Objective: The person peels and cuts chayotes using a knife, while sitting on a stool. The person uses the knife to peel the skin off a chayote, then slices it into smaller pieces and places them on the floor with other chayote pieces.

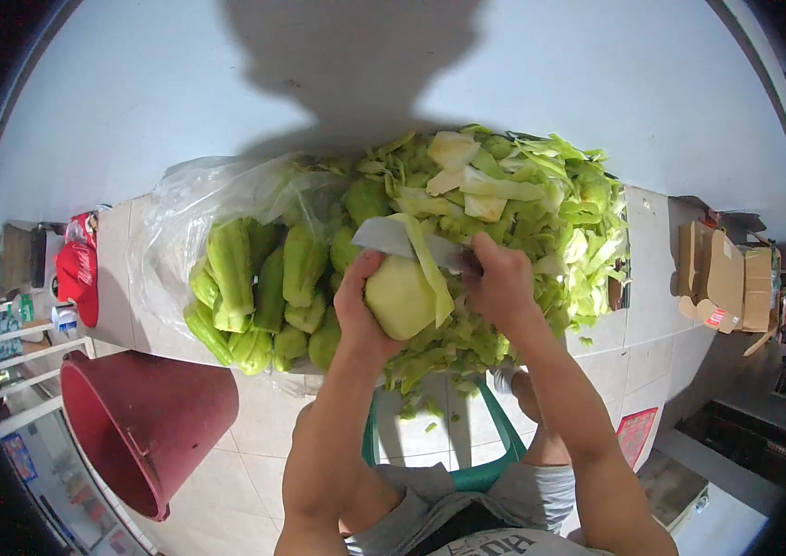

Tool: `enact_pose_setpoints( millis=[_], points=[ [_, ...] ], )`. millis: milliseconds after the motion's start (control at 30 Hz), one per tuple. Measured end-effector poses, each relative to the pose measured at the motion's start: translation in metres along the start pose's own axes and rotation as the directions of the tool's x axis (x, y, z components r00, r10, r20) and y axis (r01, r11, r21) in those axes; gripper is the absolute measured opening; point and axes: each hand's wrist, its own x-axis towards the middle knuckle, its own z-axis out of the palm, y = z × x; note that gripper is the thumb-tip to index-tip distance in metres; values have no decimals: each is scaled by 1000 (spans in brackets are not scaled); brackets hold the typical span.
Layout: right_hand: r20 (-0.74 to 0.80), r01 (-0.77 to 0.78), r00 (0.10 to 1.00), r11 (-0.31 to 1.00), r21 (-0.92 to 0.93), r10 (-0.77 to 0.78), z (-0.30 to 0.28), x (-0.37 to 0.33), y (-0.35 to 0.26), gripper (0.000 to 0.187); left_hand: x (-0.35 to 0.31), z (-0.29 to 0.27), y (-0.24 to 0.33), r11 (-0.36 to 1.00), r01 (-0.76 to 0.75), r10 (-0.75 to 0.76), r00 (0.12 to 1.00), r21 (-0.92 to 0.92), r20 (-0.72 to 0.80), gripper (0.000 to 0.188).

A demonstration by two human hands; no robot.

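My left hand (361, 310) is wrapped round the lower left of a large, mostly peeled, pale green vegetable that looks like a chayote (395, 298). In my right hand (504, 285) is a knife with a broad metal blade (383, 237), which lies across the vegetable's far end. A strip of peel (431, 271) curls up over the blade and hangs down the vegetable's right side. The knife's handle is mostly hidden by my fingers. Below both hands, peel scraps spread over the work surface.
Unpeeled green ribbed vegetables (229, 269) lie to the left, partly in a clear plastic bag (157, 241). A big heap of peelings (559, 218) fills the right. A dark red bucket (161, 435) stands at lower left, a cardboard box (715, 269) at far right.
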Motion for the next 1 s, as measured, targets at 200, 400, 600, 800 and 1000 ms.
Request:
enact_pose_setpoints(
  millis=[200, 400, 600, 800, 1000],
  points=[
    [93, -65, 993, 994, -84, 73, 3, 1, 0, 29, 12, -2, 0, 999, -7, 8, 1000, 33, -27, 51],
    [30, -229, 971, 956, -181, 239, 0, 5, 1, 22, 2, -8, 17, 990, 127, -105, 957, -63, 271, 50],
    [57, -277, 960, 957, 89, 273, -13, 8, 5, 22, 12, -1, 19, 971, 31, 12, 984, -236, 179, 50],
    [-70, 44, 997, 996, 77, -38, -8, -1, -22, 26, 21, -1, 16, 946, -31, 44, 999, -323, 31, 47],
    [-143, 267, 952, 963, -41, -270, -7, -6, -32, 26, 17, 5, 4, 967, -16, 65, 981, -254, 183, 40]
  ],
)
